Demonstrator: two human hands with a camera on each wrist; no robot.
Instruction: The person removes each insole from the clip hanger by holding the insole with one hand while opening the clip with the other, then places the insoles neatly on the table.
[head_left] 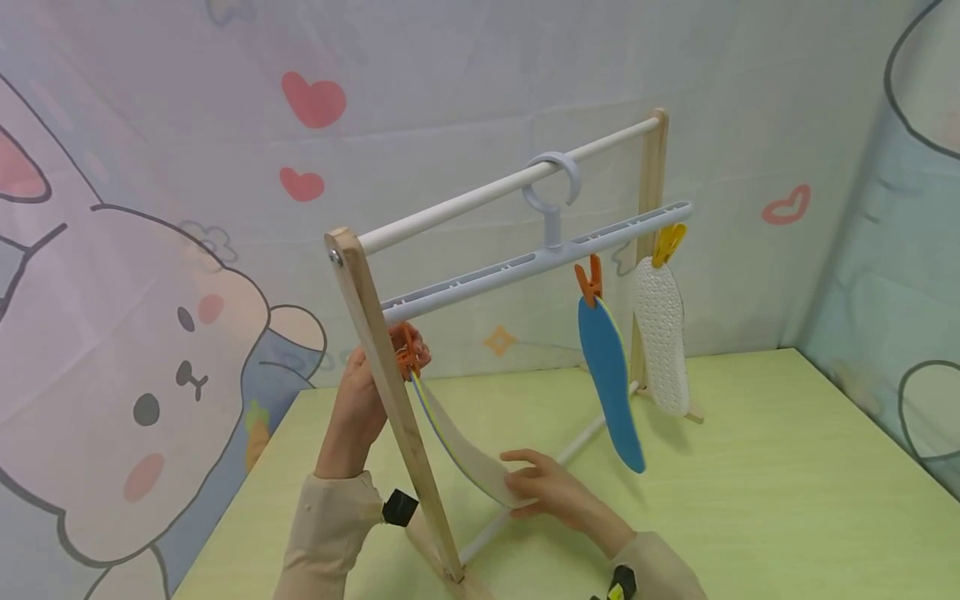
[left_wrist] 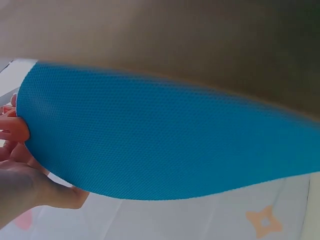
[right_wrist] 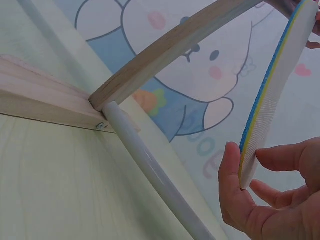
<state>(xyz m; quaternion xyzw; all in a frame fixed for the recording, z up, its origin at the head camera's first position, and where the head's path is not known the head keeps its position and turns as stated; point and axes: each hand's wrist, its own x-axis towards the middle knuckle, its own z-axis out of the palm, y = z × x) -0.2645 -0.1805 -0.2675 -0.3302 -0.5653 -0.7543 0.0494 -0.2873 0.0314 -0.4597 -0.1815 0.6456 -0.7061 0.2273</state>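
An insole (head_left: 457, 442), white on one face and blue on the other, hangs bowed from an orange clothespin (head_left: 407, 357) below the left end of a grey hanger (head_left: 465, 287). Up at that clothespin is my left hand (head_left: 363, 385), its fingers gripping it from behind; the wooden post hides part of the hand. My right hand (head_left: 558, 492) pinches the insole's lower end; the right wrist view has the thumb against the blue face and a finger on the white one. In the left wrist view the blue face (left_wrist: 150, 140) fills the middle.
A wooden rack post (head_left: 393, 392) stands in front of my left wrist. The hanger hooks over a white rod (head_left: 465, 202). To the right, a blue insole (head_left: 609, 379) hangs from another orange clothespin (head_left: 590, 281), and a white textured insole (head_left: 662, 337) from a yellow clothespin (head_left: 669, 243).
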